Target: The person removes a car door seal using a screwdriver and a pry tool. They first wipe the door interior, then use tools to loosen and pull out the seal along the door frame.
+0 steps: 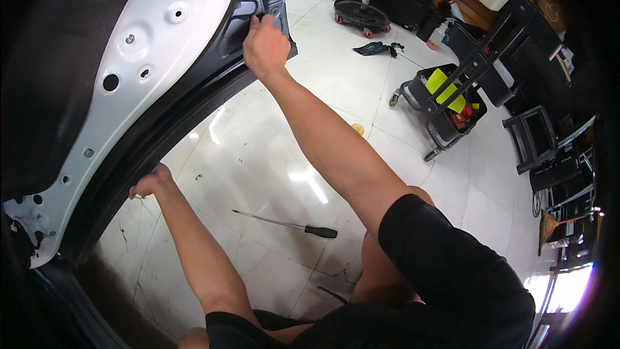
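A car door (165, 32) with a bare silver-white inner panel and a dark blue-grey outer edge fills the upper left. Along its edge runs a black strip (145, 126). My right hand (267, 46) grips the door's far corner, fingers curled onto the dark metal and thumb side toward the edge. Lower down, my left hand (153, 181) is bent around the underside of the black strip, its fingertips partly hidden behind it. On the floor between my arms lies a long screwdriver (284, 223) with a black handle, touched by neither hand.
A black wheeled tool cart (445, 106) holding a yellow-green item stands at the right. Farther back are a wheeled stool (361, 16), a dark glove-like bundle (378, 48) and a spray bottle (438, 35). A small yellow disc (357, 129) lies on the white tiles. A broom (549, 229) leans far right.
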{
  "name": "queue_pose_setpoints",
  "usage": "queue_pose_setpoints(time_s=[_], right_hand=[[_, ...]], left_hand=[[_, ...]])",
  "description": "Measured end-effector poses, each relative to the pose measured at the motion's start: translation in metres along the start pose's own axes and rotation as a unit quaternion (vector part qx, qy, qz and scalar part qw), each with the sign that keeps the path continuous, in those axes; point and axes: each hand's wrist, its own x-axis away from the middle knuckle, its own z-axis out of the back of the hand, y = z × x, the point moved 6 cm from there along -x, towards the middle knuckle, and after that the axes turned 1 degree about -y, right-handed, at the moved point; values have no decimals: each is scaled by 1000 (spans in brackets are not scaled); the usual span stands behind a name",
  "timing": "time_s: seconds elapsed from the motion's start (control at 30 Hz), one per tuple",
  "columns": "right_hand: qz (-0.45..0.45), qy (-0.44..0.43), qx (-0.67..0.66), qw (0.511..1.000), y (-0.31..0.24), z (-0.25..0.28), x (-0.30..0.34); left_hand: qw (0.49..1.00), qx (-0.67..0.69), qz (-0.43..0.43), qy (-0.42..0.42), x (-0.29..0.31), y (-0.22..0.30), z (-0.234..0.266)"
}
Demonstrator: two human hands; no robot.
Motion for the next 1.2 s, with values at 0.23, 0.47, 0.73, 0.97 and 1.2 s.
queue_pose_setpoints(time_s=[0.23, 0.47, 0.73, 0.97, 1.2], right_hand=[[-55, 23, -63, 996, 9, -6, -9], [-64, 21, -94, 993, 9, -8, -5], [29, 100, -62, 993, 32, -6, -1], [100, 187, -141, 967, 25, -19, -6], [32, 245, -185, 951, 16, -35, -4]], left_hand=[[1000, 13, 7, -22, -1, -6, -6], [999, 3, -7, 41, 5, -6, -4], [999, -3, 0, 46, 16, -1, -17], [999, 8, 9, 39, 27, 3, -24], [998, -17, 5, 58, 6, 1, -10]])
